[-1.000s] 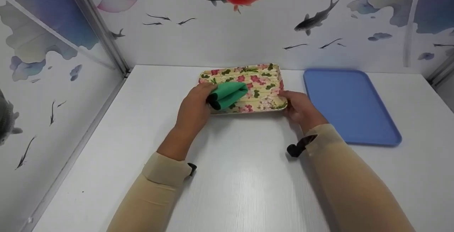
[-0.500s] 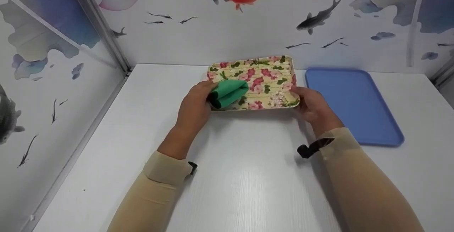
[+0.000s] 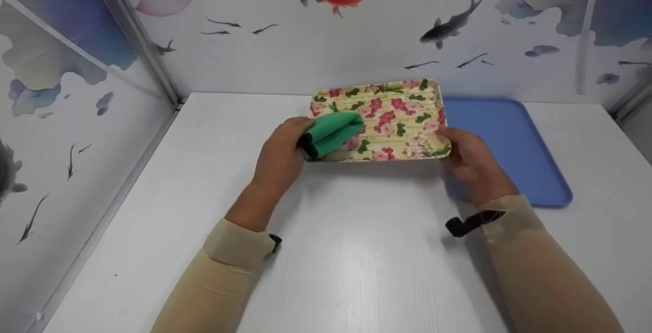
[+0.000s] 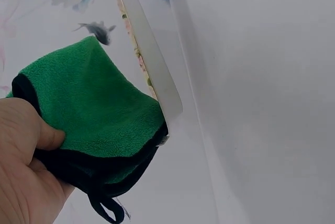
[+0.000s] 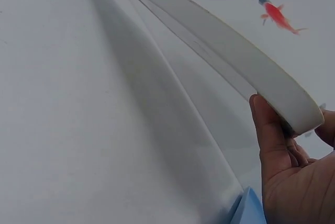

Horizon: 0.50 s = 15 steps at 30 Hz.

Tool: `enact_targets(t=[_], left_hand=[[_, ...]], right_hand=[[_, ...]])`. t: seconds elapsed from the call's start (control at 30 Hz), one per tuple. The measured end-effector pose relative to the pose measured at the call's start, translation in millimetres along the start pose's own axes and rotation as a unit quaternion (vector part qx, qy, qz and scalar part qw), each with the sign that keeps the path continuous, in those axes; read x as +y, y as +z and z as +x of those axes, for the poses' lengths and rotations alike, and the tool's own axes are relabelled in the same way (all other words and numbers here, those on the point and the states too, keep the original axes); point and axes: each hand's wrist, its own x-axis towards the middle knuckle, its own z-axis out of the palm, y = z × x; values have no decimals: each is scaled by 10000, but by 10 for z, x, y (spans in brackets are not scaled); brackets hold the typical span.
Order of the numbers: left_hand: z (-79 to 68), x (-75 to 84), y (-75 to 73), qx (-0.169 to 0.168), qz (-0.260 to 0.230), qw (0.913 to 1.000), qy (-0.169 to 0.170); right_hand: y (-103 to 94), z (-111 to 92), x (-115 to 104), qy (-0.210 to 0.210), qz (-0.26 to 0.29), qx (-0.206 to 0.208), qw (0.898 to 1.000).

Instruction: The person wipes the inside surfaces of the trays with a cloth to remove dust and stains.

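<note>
My left hand [image 3: 280, 155] grips a folded green cloth [image 3: 333, 130] with a black border. In the left wrist view the thumb lies on top of the cloth [image 4: 94, 101], and a black loop hangs from its edge. The cloth lies over the left front part of a floral tray [image 3: 402, 137]. With the right hand [image 3: 476, 167] I pinch the tray's right end, thumb on the upper side and fingers beneath. The right wrist view shows the white side of the tray [image 5: 225, 46] held up off the table, tilted. Part of the left hand's fingers is hidden by the cloth.
A blue tray [image 3: 530, 165] lies on the white table [image 3: 346, 251] at the right, its left part hidden by the floral tray and right hand. A back wall [image 3: 356, 43] with painted fish rises behind the table, and another panel [image 3: 61, 180] stands at the left.
The right hand has moved right, carrying the floral tray with it until it overlaps the blue tray's edge in the head view. The left hand has hardly moved with the cloth.
</note>
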Motion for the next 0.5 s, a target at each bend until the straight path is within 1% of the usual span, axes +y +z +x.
enact_targets(t=[0.1, 0.23, 0.43, 0.5], left_hand=[[-11, 15, 6, 3, -54, 10000, 22], [-22, 21, 2, 87, -118, 9999, 31], [-19, -10, -53, 469, -268, 9985, 28], [-10, -31, -76, 598, -284, 9978, 17]], right_hand=[[-44, -39, -11, -70, 27, 83, 9999], [-107, -83, -11, -102, 71, 136, 9998], [-203, -121, 7, -213, 205, 260, 9992], [-222, -118, 10, -236, 241, 173, 9993]])
